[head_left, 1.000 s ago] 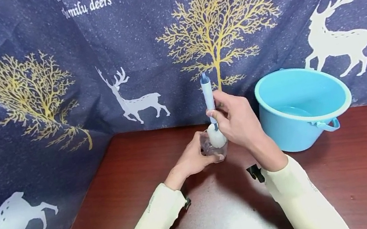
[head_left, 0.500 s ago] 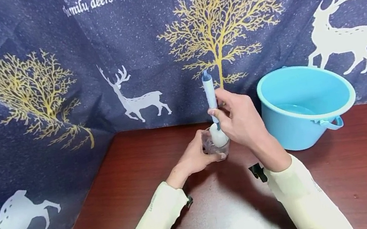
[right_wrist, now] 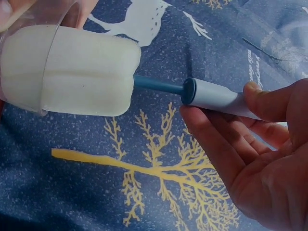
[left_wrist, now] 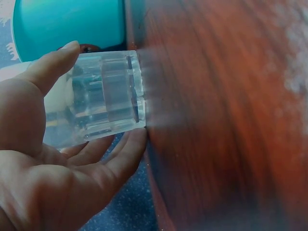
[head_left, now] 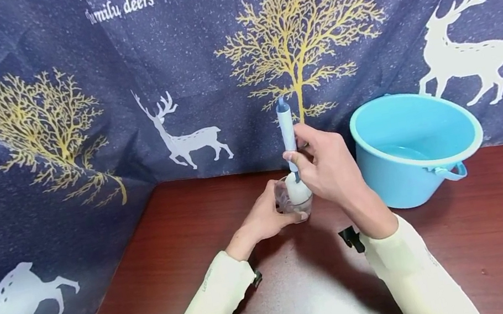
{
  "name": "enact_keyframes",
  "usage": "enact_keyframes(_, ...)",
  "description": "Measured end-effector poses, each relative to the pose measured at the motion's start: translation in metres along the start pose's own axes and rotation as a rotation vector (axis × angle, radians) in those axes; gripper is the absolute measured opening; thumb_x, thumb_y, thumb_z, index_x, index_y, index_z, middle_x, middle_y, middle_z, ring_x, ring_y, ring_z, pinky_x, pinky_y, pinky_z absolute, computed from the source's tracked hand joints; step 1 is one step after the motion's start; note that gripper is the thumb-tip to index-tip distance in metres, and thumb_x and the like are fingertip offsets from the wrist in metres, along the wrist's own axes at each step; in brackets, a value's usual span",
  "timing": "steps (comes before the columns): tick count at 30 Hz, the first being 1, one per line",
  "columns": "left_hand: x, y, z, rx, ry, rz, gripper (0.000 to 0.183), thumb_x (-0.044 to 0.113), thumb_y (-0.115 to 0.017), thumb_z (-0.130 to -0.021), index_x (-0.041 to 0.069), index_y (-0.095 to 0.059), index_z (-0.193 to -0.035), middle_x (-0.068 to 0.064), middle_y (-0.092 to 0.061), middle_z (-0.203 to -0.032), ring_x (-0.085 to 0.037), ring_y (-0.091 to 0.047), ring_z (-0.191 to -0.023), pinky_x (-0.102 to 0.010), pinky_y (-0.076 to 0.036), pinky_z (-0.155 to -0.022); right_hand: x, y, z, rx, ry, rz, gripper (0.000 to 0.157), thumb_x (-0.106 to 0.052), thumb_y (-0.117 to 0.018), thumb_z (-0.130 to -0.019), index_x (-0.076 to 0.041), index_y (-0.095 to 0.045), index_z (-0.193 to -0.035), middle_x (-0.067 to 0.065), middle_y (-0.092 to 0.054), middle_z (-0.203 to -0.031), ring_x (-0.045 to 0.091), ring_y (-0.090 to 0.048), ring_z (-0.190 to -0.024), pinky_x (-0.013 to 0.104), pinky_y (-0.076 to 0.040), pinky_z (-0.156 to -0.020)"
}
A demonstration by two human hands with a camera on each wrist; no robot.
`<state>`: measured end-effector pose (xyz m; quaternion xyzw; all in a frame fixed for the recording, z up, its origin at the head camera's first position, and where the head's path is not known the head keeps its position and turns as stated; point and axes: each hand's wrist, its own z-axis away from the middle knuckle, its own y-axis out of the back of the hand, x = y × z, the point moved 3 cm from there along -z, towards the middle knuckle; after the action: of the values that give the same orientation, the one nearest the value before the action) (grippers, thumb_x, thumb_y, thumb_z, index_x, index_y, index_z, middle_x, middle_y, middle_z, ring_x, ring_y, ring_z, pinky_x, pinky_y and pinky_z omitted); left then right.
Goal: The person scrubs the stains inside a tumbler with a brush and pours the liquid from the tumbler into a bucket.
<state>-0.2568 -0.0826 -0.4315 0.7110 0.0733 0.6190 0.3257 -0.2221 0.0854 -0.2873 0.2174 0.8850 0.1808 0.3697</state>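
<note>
My left hand (head_left: pixel 264 217) is wrapped round a clear cup (left_wrist: pixel 103 94), thumb on one side and fingers on the other. The cup stands upright with its base at the tabletop. Above it, my right hand (head_left: pixel 331 165) pinches the pale blue handle of a sponge cup brush (head_left: pixel 287 131) between thumb and fingers. The handle points up, nearly vertical. Its white sponge head (right_wrist: pixel 86 72) sits partly inside the cup, with the upper end out past the rim, as the right wrist view shows. How deep the sponge reaches is unclear.
A light blue bucket (head_left: pixel 400 187) with a side handle stands close to the right hand on the reddish-brown wooden table (head_left: pixel 500 248). Behind the table hangs a dark blue cloth (head_left: pixel 183 56) printed with deer and trees.
The brush shifts slightly within the cup while the right hand keeps its pinch on the handle. The left hand and cup stay nearly in place; the whole head view sways a little.
</note>
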Motion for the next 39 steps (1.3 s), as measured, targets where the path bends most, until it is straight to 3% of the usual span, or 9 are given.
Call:
enact_keyframes(23,0.0013,-0.0016,-0.0023,0.004,-0.005,-0.022,0.080,0.027,-0.094,-0.082,0.011,-0.043,-0.141,-0.005,-0.062,-0.134,-0.019,-0.061,-0.123,-0.038,-0.047,-0.108,0.0026,0.0066,0.0005,-0.010,-0.100,-0.004,0.014,-0.010,-0.077,-0.097,-0.015,-0.066,-0.106,0.000,-0.068,-0.079,0.017,-0.048,-0.051,0.035,-0.036,-0.051)
enact_keyframes(39,-0.0023,-0.0008,-0.0020,0.001,0.002,-0.017,0.079,0.030,-0.094,-0.081,0.011,-0.043,-0.139,-0.005,-0.064,-0.124,-0.018,-0.062,-0.112,-0.037,-0.053,-0.095,0.0078,0.0031,-0.0005,-0.005,-0.162,-0.088,0.014,-0.008,-0.076,-0.097,-0.011,-0.066,-0.106,0.004,-0.074,-0.088,0.016,-0.069,-0.062,0.037,-0.050,-0.060)
